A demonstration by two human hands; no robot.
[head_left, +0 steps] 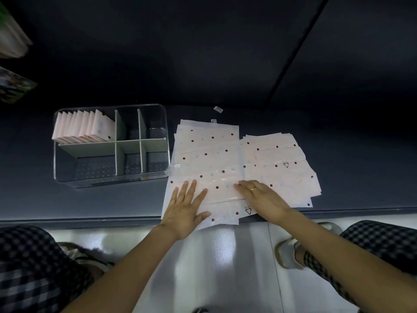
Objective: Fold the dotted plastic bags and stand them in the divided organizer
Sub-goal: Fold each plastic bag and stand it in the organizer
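- The dark table (112, 204) fills the upper and middle frame; its near edge runs across just below the hands, with a pale glossy floor (225, 267) beneath it in the lower frame.
- A spread of dotted plastic bags (209, 154) lies flat at centre right: pale pink, translucent sheets with dark red dots in rows, overlapping one another. The nearest corner hangs slightly past the table edge.
- A second fanned pile of bags (282, 168) sits just right of the first, touching it, with a small triangle mark printed on one sheet and punched holes at the right edge.
- The clear organizer (110, 177) stands at centre left, just beside the bags, split by pale dividers into six compartments.
- Folded bags (83, 125) stand in a row, leaning, in the upper left compartment; the other compartments show only the table through the base.
- The left hand (187, 206) presses flat on the lower left of the top bag, fingers straight and spread wide.
- The right hand (261, 195) lies flat at the seam between the two piles, fingers straight and close together, a gold ring on one.
- Checked trouser legs (33, 267) fill both lower corners; a pale slipper (288, 251) shows at lower right.
- Two small labels (218, 109) lie on the table above the bags.
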